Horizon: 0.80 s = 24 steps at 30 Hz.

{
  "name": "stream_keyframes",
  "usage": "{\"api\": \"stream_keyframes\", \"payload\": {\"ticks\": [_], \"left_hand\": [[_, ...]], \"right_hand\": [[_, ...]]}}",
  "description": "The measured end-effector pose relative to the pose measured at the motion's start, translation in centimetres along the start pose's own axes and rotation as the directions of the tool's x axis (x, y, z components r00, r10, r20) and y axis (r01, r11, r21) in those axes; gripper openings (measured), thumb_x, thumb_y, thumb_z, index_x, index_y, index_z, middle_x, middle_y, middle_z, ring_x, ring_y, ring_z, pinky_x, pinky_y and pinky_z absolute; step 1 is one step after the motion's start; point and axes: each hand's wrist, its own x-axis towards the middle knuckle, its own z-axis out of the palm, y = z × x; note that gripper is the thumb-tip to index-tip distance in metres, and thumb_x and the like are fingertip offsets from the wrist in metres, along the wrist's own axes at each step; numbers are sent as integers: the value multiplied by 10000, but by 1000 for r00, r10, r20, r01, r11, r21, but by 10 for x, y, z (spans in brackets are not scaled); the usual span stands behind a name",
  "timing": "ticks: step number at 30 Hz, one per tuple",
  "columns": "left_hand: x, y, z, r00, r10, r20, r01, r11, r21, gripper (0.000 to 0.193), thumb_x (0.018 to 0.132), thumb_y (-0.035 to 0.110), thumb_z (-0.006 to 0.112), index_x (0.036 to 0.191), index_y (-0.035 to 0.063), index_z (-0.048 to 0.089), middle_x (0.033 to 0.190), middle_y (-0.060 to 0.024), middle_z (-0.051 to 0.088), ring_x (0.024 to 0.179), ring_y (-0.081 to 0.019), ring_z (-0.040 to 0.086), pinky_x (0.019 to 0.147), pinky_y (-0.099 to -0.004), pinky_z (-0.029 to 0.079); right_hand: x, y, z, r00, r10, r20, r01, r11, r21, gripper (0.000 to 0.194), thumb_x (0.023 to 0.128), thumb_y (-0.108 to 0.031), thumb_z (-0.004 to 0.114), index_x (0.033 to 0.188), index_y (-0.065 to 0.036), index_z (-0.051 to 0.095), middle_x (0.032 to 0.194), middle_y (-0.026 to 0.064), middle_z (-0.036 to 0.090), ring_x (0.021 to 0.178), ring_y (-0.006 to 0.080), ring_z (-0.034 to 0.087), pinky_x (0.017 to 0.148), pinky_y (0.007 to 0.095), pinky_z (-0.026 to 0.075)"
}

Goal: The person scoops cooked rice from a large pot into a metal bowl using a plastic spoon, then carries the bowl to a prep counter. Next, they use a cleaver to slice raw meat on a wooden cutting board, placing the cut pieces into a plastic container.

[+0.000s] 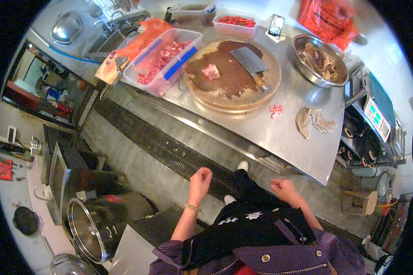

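My left hand (201, 181), with a pale bangle at the wrist, hangs over the floor with its fingers curled and nothing seen in them. Lower at the right, my right hand (285, 190) is also curled, and I see nothing in it. Both are apart from the steel table (261, 134). On it stands a round wooden chopping block (223, 96) with a dark wet middle. A cleaver (249, 60) and a chunk of raw meat (211, 72) lie on the block. Left of it, a clear plastic tub (189, 37) with blue clips holds cut raw meat (165, 60).
Meat scraps (276, 111) and a beige cloth (313, 120) lie near the front edge. A steel bowl (297, 65) holds brownish food. Behind are red chillies (235, 21) and a phone (276, 24). A digital scale (378, 111) stands right; a large steel pot (96, 237) is behind me.
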Motion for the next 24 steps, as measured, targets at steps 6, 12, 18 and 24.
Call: {"api": "stream_keyframes", "payload": {"ticks": [6, 12, 18, 24], "left_hand": [[63, 55, 22, 997, -33, 71, 39, 995, -95, 103, 833, 91, 678, 899, 13, 664, 762, -89, 665, 684, -132, 626, 636, -295, 498], [150, 123, -9, 976, 217, 29, -218, 954, 207, 63, 822, 62, 669, 849, 6, 662, 820, -92, 647, 722, -178, 605, 671, -291, 485], [238, 170, -25, 890, 457, -14, -435, 856, 281, 95, 796, 10, 654, 888, 18, 632, 905, -143, 638, 869, -310, 609, 769, -371, 484], [324, 177, -31, 820, 566, 85, -565, 778, 274, 172, 768, -13, 656, 933, 17, 622, 1012, -137, 608, 987, -330, 556, 857, -383, 467]], "right_hand": [[114, -52, -70, 947, -13, -321, 78, 978, 192, 272, 901, -146, 591, 1126, -1, 644, 972, 206, 684, 799, 291, 678, 726, 351, 524], [253, -92, -135, 792, -261, -552, 332, 943, 32, 298, 909, -117, 591, 1184, -1, 591, 925, 130, 626, 816, 241, 610, 749, 326, 487], [349, -117, -142, 827, -261, -498, 137, 953, -271, 464, 839, -131, 637, 1264, 3, 510, 1128, 211, 565, 984, 402, 578, 890, 440, 479], [379, -141, -132, 881, -51, -470, -183, 880, -439, 611, 782, -111, 655, 1344, -24, 431, 1102, 231, 577, 946, 418, 610, 859, 462, 514]]}}
